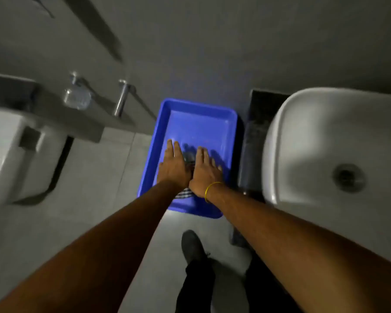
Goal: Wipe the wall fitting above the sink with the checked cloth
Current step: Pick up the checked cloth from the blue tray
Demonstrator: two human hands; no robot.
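A blue plastic tray (212, 114) lies on the floor against the wall. Both my hands reach down into it side by side, fingers stretched flat. My left hand (174, 166) and my right hand (204, 170) press on the checked cloth (185, 193), which shows only as a small patch between my wrists and a dark bit between my fingers. A yellow band circles my right wrist. The white sink (314, 136) hangs at the right, its drain visible. No wall fitting above the sink is in view.
A white toilet cistern (16, 150) stands at the left under a grey ledge (77, 118) carrying a metal holder and a chrome bar (122, 98). A dark recess (255, 132) runs between tray and sink. My shoe (192, 245) stands on the tiled floor.
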